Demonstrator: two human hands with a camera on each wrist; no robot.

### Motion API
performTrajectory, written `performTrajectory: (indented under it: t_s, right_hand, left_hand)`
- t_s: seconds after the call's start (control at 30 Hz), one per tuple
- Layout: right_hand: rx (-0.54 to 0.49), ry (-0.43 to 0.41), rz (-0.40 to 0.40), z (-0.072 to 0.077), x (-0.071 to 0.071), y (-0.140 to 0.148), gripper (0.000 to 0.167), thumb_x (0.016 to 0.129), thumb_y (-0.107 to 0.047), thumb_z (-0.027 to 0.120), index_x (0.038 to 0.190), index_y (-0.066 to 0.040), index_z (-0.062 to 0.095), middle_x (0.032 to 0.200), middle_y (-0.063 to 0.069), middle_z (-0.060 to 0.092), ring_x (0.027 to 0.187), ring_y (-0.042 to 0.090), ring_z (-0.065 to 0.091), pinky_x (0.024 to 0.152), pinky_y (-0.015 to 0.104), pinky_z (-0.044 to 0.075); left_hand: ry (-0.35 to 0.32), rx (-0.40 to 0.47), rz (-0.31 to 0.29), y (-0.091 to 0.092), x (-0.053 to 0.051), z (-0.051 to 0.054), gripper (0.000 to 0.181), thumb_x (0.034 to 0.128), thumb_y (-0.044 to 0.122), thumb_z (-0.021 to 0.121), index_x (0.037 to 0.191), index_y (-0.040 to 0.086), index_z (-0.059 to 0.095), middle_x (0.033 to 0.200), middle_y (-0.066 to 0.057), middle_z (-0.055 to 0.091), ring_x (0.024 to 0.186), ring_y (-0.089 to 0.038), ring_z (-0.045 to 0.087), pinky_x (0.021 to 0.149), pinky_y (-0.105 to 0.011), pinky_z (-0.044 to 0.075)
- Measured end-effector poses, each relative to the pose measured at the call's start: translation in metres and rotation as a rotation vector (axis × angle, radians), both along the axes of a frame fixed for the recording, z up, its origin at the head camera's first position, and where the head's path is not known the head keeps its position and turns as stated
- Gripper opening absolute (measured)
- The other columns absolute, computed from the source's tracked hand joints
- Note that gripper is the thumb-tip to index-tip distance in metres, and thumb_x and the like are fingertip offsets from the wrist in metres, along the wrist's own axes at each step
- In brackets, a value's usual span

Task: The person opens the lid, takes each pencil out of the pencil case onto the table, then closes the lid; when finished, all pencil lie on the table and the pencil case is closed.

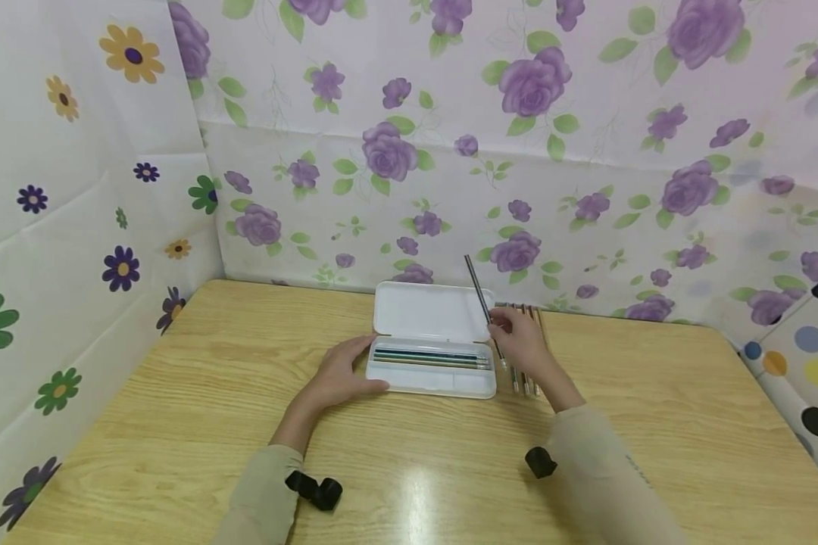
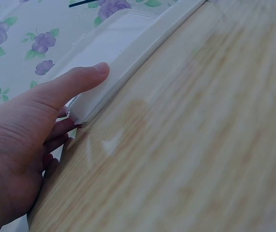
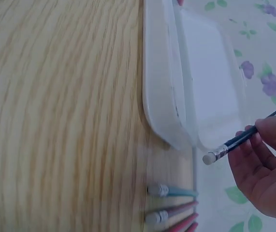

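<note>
A white pencil case (image 1: 443, 388) lies open on the table, its lid (image 1: 431, 310) tipped back toward the wall, with several pencils (image 1: 426, 359) lying lengthwise in its rear part. My left hand (image 1: 337, 375) holds the case's left end; in the left wrist view the thumb of that hand (image 2: 26, 140) rests on the front wall, other fingers at the end. Just right of the case, my right hand (image 1: 520, 342) pinches a dark pencil (image 1: 479, 291). In the right wrist view, that pencil (image 3: 239, 139) slants between thumb and fingers of the hand (image 3: 266, 169), its white eraser end toward the case.
Several pencils (image 1: 526, 382) lie side by side on the table (image 1: 409, 454) right of the case, beneath my right hand, eraser ends toward me. A flowered cloth (image 1: 395, 204) hangs behind the table's back edge, with patterned cloths at both sides.
</note>
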State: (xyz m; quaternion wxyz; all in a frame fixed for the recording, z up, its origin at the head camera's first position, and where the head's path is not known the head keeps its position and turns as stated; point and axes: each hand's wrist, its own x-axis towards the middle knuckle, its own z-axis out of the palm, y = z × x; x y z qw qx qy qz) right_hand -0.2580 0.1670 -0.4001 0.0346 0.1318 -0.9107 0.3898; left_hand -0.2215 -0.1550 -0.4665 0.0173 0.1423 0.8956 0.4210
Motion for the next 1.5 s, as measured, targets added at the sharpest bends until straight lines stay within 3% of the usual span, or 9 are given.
performTrajectory:
  t_s: [0.23,0.37,0.47,0.6,0.87,1.1,1.3,1.5]
  right_hand:
    - [0.006,-0.063,-0.084,0.006,-0.002,0.026,0.033,0.096,-0.008,0.055,0.125,0.009,0.055,0.113,0.024,0.061,0.105,0.038,0.057,0.088,0.046,0.049]
    - [-0.012,-0.12,-0.117,0.008,-0.002,0.044,0.037,0.097,-0.011,0.055,0.128,0.01,0.053,0.114,0.024,0.059,0.101,0.036,0.059,0.08,0.04,0.053]
    - [-0.025,-0.16,-0.125,0.008,-0.003,0.059,0.04,0.097,-0.012,0.055,0.129,0.011,0.051,0.114,0.025,0.058,0.095,0.033,0.06,0.073,0.035,0.055]
    - [-0.055,-0.218,-0.127,0.006,-0.002,0.076,0.041,0.097,-0.012,0.054,0.129,0.014,0.049,0.113,0.026,0.056,0.091,0.03,0.061,0.076,0.038,0.056]
    - [-0.058,-0.337,-0.121,-0.002,0.003,0.1,0.041,0.099,-0.008,0.052,0.129,0.018,0.045,0.117,0.032,0.053,0.098,0.037,0.06,0.077,0.04,0.056]
    - [0.114,-0.348,-0.165,-0.014,0.003,0.112,0.033,0.095,-0.009,0.058,0.114,0.017,0.056,0.098,0.026,0.062,0.077,0.024,0.062,0.065,0.036,0.053]
    - [0.115,-0.364,-0.187,-0.022,0.004,0.111,0.033,0.094,-0.009,0.06,0.114,0.016,0.057,0.101,0.027,0.062,0.078,0.025,0.063,0.065,0.034,0.054]
    - [0.197,-0.28,-0.198,-0.024,0.005,0.109,0.032,0.091,-0.011,0.063,0.108,0.016,0.06,0.099,0.026,0.063,0.089,0.037,0.061,0.077,0.046,0.051]
  left_hand:
    - [0.02,0.003,-0.004,0.0,0.0,0.0,0.092,0.0718,0.042,0.083,0.147,0.009,0.042,0.148,-0.014,0.041,0.137,-0.036,0.031,0.111,-0.057,0.019]
    - [0.023,0.005,-0.006,0.0,-0.001,0.0,0.092,0.072,0.041,0.084,0.147,0.008,0.042,0.148,-0.014,0.041,0.137,-0.036,0.031,0.111,-0.056,0.02]
    - [0.023,0.007,-0.006,0.0,-0.001,0.001,0.092,0.072,0.04,0.084,0.147,0.008,0.042,0.148,-0.014,0.041,0.137,-0.036,0.031,0.111,-0.055,0.02]
    - [0.014,-0.001,-0.004,0.0,-0.001,0.002,0.093,0.0722,0.042,0.083,0.147,0.008,0.041,0.149,-0.015,0.04,0.138,-0.036,0.03,0.112,-0.056,0.019]
    - [0.006,-0.005,-0.005,0.001,-0.001,0.003,0.093,0.0721,0.042,0.083,0.147,0.008,0.041,0.149,-0.015,0.039,0.138,-0.036,0.03,0.112,-0.056,0.016]
    - [0.003,0.001,-0.003,0.001,-0.001,0.003,0.092,0.0719,0.041,0.084,0.147,0.008,0.042,0.149,-0.016,0.04,0.138,-0.037,0.03,0.112,-0.057,0.016]
    - [0.001,0.003,-0.002,0.001,-0.001,0.001,0.092,0.0715,0.041,0.084,0.147,0.011,0.042,0.149,-0.014,0.04,0.138,-0.036,0.03,0.112,-0.057,0.016]
    - [0.005,0.008,0.003,0.0,0.0,0.0,0.091,0.0711,0.04,0.084,0.147,0.012,0.043,0.149,-0.013,0.04,0.138,-0.035,0.03,0.112,-0.056,0.016]
